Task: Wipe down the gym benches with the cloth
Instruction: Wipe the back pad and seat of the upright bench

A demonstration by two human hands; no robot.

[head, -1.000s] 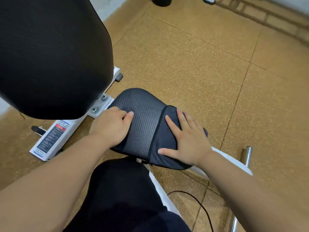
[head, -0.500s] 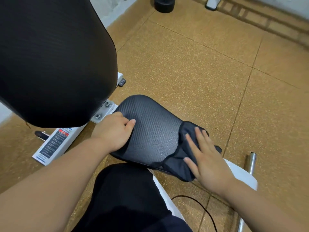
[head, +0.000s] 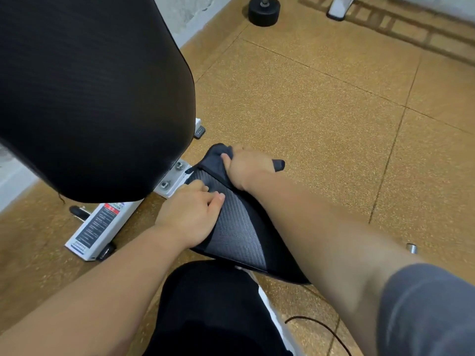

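Head camera: grips bunched cloth [head: 216,156] in right hand [head: 246,168] at the far tip of seat [head: 236,232], fingers curled round the fabric, one corner poking out right of the knuckles. Holds the seat's left edge with left hand [head: 190,211], fingers bent onto the pad, just beside frame [head: 102,227] and under the overhanging edge of backrest [head: 90,98]. Open floor [head: 308,111] right of and beyond the seat, up to weight [head: 264,10].

A gym, shown by the padded bench backrest [head: 90,98], rubber floor tiles [head: 308,111] and a black weight [head: 264,10].
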